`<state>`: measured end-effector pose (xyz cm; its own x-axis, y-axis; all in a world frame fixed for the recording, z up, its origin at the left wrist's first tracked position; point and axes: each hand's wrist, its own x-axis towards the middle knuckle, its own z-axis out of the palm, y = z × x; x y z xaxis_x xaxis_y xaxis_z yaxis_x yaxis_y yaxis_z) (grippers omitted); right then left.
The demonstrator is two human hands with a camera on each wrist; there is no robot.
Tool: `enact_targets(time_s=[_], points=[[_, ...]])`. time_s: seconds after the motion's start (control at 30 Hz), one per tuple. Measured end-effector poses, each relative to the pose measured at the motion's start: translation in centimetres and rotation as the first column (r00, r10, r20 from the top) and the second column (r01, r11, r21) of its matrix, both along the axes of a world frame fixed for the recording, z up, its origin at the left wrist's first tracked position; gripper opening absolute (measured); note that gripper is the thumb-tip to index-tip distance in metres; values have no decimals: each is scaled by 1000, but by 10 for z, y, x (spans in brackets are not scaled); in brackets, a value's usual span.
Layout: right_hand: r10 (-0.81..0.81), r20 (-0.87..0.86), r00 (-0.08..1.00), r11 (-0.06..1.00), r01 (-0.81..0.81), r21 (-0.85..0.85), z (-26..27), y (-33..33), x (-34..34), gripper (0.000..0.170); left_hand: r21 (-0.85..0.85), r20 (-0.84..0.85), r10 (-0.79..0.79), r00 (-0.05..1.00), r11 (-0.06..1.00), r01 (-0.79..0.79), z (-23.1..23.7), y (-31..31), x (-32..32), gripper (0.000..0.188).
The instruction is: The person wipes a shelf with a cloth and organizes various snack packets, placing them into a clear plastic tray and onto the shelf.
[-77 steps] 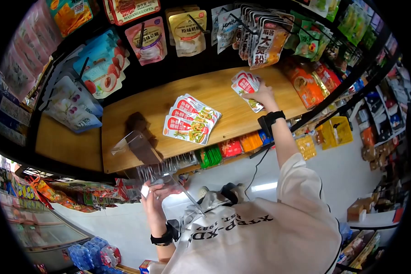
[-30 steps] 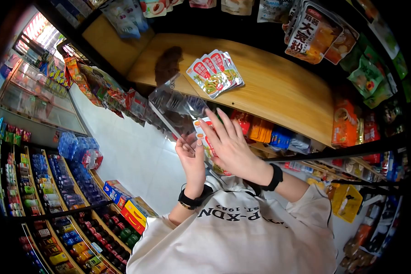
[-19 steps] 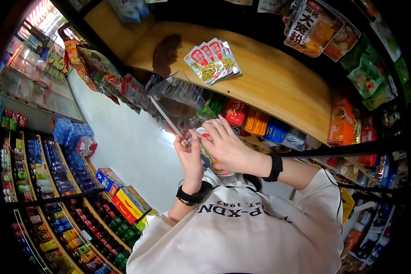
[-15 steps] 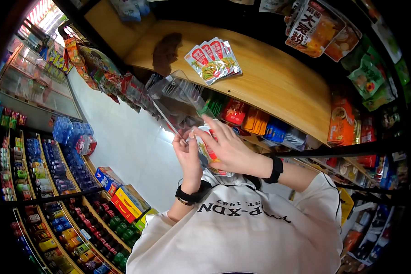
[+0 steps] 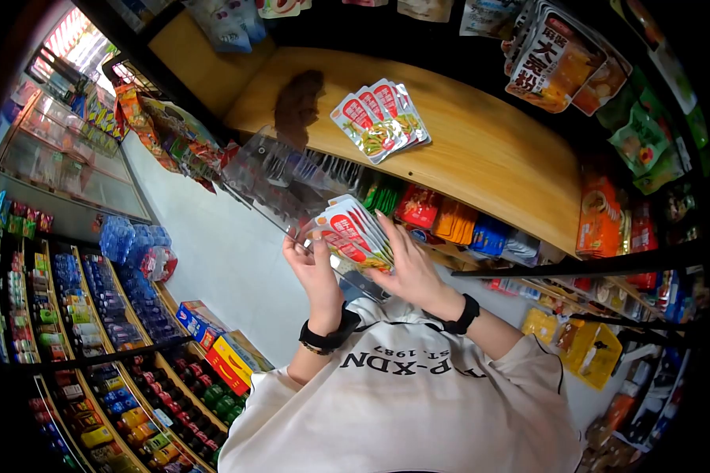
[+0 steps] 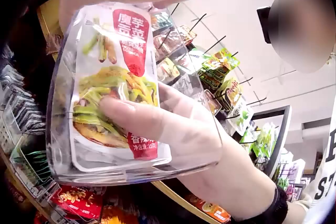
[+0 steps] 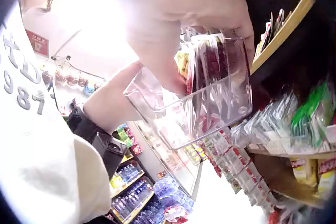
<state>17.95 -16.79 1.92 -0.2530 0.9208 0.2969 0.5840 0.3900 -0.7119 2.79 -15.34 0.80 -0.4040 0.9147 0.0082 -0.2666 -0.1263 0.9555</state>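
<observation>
Fingers: right hand (image 5: 415,273) pinched bunched pouches (image 5: 356,236), left hand (image 5: 316,274) pinched clear bin (image 7: 231,103) by its rim | pouches stood inside, between 2 hands; bin reached toward 10 o'clock | pouches seemed light, soft, slippery; best held by side edges; bin looked stiff | spare pouches (image 5: 383,122) lay fanned on wooden shelf (image 5: 489,154), 12 o'clock

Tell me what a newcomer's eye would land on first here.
Probably the red-and-white packets inside the clear box, gripped by the right hand while the left hand holds the box. Next come the fanned packets on the wooden shelf. A yellow basket, lower right in the head view, also stands out.
</observation>
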Motion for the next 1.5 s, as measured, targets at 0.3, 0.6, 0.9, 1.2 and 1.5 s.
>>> enact_targets(time_s=[0.3, 0.6, 0.9, 1.2, 1.5], points=[[-58, 159, 986, 995, 45, 85, 17, 16, -25, 90, -76, -24, -10, 1000, 997, 8, -5, -1, 0, 53], [51, 63, 997, 999, -51, 3, 18, 45, -42, 86, -51, 31, 54, 998, 997, -52, -9, 13, -17, 52], [-496, 349, 795, 867, 436, 240, 32, 171, -2, 81, -126, 74, 171, 982, 979, -161, -9, 37, -57, 52], [-523, 485, 701, 838, 528, 140, 20, 204, 0, 96, -136, 58, 147, 987, 981, -138, -5, 67, -85, 51], [-486, 284, 827, 872, 481, 91, 13, 208, 2, 55, -119, 118, 48, 992, 992, -34, -2, 94, -103, 50]])
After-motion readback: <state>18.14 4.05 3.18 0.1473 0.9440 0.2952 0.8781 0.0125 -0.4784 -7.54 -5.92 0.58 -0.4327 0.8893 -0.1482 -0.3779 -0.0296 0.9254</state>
